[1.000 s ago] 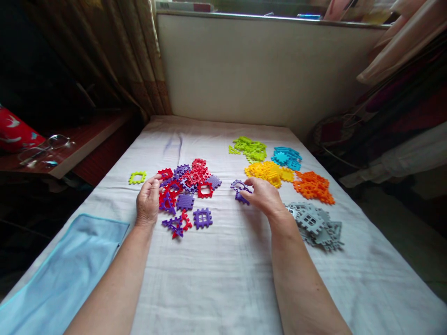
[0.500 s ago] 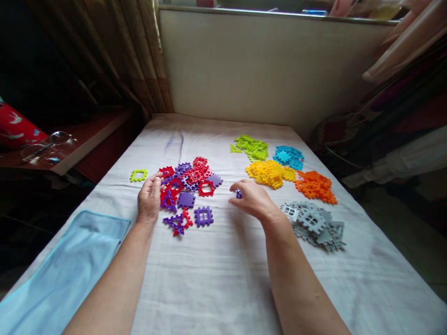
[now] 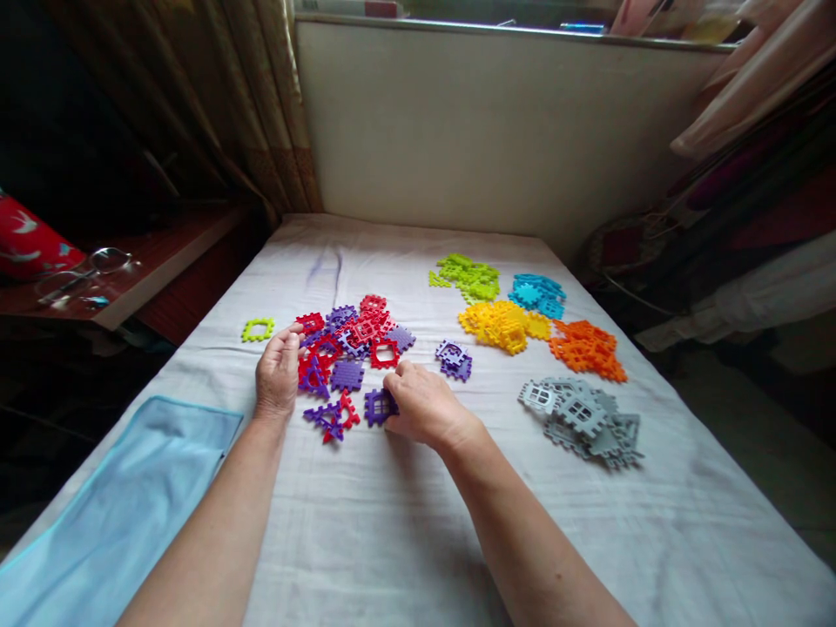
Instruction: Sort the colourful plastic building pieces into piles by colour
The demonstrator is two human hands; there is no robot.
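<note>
My right hand [image 3: 421, 404] closes its thumb and fingers on the right edge of a purple interlocking window tile [image 3: 377, 407] lying on the sheet. Beside the left edge of a mixed red and purple pile of interlocking tiles [image 3: 372, 326] rests my left hand [image 3: 279, 367]. Its fingers are curled together; whether they pinch a piece is hidden. A purple solid tile [image 3: 347, 375] and purple triangular pieces [image 3: 325, 418] lie at the pile's near side. Right of the pile is a small group of purple tiles [image 3: 455, 359].
Sorted piles of lime green [image 3: 467, 277], blue [image 3: 537, 295], yellow [image 3: 500, 326], orange [image 3: 589, 350] and grey tiles [image 3: 586, 421] lie at the right. One green frame tile [image 3: 258, 329] sits at the left. A blue cloth [image 3: 144, 488] covers the near left of the sheet.
My right hand has moved left and nearer to me, from the small purple group to the purple window tile. The purple piece it held now lies in that group. My left hand has stayed put.
</note>
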